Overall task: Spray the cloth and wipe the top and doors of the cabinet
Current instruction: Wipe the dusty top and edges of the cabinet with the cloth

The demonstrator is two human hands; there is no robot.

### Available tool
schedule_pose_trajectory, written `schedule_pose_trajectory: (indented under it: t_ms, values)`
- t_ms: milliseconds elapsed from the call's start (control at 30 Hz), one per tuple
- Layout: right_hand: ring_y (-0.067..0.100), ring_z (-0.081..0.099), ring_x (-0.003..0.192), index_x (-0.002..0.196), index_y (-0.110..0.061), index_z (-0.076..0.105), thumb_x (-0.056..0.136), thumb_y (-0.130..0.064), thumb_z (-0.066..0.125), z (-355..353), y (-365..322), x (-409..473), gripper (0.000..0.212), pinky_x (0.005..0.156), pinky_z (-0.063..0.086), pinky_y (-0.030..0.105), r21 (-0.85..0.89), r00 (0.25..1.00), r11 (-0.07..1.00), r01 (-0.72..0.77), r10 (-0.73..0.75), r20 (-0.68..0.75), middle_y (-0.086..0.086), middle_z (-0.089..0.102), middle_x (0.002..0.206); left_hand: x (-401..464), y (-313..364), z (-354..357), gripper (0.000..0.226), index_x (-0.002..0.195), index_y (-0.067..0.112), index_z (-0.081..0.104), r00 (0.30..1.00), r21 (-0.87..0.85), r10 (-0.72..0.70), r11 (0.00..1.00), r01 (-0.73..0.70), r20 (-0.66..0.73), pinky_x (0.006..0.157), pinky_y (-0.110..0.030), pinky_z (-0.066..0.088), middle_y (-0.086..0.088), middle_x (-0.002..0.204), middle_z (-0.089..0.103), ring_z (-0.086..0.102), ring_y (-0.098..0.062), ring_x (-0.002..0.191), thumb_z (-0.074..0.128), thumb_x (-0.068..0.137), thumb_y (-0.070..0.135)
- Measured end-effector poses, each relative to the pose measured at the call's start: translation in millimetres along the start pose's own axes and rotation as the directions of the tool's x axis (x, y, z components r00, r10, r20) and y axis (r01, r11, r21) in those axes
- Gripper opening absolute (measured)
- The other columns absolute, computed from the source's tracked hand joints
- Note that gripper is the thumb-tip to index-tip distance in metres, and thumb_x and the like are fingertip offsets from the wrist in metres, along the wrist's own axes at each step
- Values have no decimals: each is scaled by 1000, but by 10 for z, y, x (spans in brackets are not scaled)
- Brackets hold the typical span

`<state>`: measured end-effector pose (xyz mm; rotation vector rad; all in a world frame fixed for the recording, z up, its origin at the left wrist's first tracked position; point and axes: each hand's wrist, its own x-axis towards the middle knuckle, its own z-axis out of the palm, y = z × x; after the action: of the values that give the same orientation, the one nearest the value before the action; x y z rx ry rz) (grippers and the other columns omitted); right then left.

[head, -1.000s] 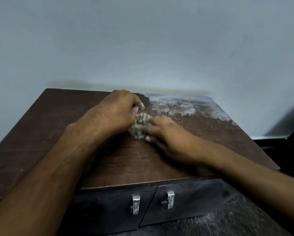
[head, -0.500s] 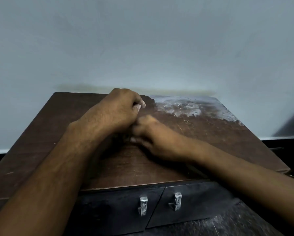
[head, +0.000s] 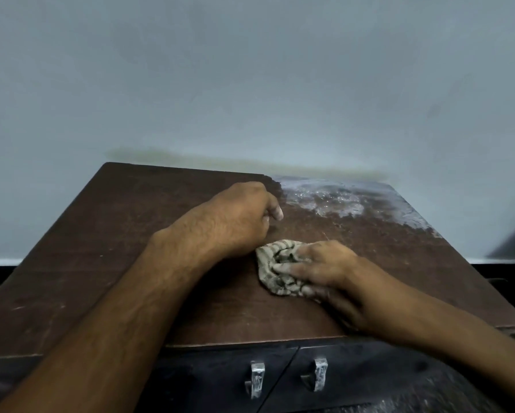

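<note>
Two bare forearms and hands, no sleeves, nothing worn.

The left arm enters from the lower left of the frame and fills much of that corner, broad and thick where it is nearest the camera and tapering toward the wrist; fine dark hair shows along its upper side and over the back of the left hand near the frame's centre. The right arm enters from the lower right edge, slimmer in the picture and slightly blurred. The right hand sits just right of centre, with pale dusty smears on its fingers. No watch, ring, bracelet or glove shows on either.
</note>
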<state>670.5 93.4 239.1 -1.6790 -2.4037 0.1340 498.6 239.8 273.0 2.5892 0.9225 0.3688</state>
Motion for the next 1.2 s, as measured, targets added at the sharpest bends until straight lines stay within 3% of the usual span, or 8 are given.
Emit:
schedule_pose_trajectory:
  t_ms: [200, 300, 367, 500, 700, 867, 1067, 1200]
  values:
    - [14, 45, 103, 142, -20, 52, 102, -26, 47, -26, 672, 749, 40, 86, 34, 24, -96, 985, 984, -149, 140, -97, 8, 55, 119, 164, -127, -21, 30, 125, 25, 62, 996, 47, -72, 996, 70, 51, 101, -34, 45, 4, 123, 53, 52, -15, 115, 54, 97, 23]
    - [34, 47, 121, 145, -19, 45, 104, -26, 42, 18, 879, 1241, 42, 102, 37, 35, -162, 937, 924, -345, 331, -111, 16, 51, 132, 302, -194, 37, 42, 136, 20, 52, 992, 92, -109, 990, 103, 69, 108, -39, 40, -2, 132, 49, 47, -20, 126, 57, 95, 26]
    - [37, 43, 126, 144, -20, 43, 102, -25, 41, 95, 887, 1426, 42, 111, 33, 43, -196, 910, 889, -414, 397, -124, 18, 47, 138, 389, -250, 43, 48, 140, 17, 47, 991, 94, -119, 989, 113, 60, 109, -38, 37, -6, 134, 48, 44, -22, 129, 57, 94, 26]
    - [33, 44, 120, 143, -23, 43, 99, -25, 44, 169, 849, 1265, 43, 106, 38, 46, -144, 967, 961, -237, 220, -128, 15, 50, 131, 527, -405, -35, 49, 140, 11, 47, 992, 98, -127, 987, 128, -18, 109, -38, 37, -10, 135, 49, 44, -26, 128, 55, 93, 22]
    - [35, 45, 123, 137, -17, 48, 99, -22, 42, -4, 1062, 1558, 39, 105, 38, 43, -226, 899, 871, -437, 417, -132, 16, 51, 135, 655, -440, -16, 47, 140, 13, 48, 994, 30, -84, 996, 86, -69, 111, -36, 35, -6, 134, 51, 45, -22, 128, 54, 95, 22]
    - [34, 48, 118, 137, -20, 53, 100, -29, 45, 130, 873, 1671, 39, 105, 39, 45, -102, 973, 971, -218, 209, -97, 14, 56, 131, 715, -441, 48, 43, 135, 16, 51, 993, 7, -68, 998, 69, -97, 107, -34, 36, -5, 127, 50, 45, -22, 124, 56, 94, 23]
    - [36, 43, 123, 139, -15, 46, 100, -18, 42, -66, 1189, 1400, 39, 106, 37, 43, -192, 909, 888, -417, 404, -103, 18, 48, 136, 642, -492, 33, 40, 134, 18, 56, 990, -29, -37, 999, 33, -134, 105, -31, 40, 3, 122, 52, 52, -15, 116, 59, 94, 22]
    - [30, 46, 116, 141, -23, 49, 97, -24, 46, 31, 930, 910, 44, 101, 38, 40, -105, 978, 974, -202, 194, -80, 13, 55, 128, 724, -345, 118, 38, 130, 17, 59, 994, 23, 26, 999, -24, -104, 106, -34, 40, -3, 127, 55, 52, -17, 119, 60, 92, 22]
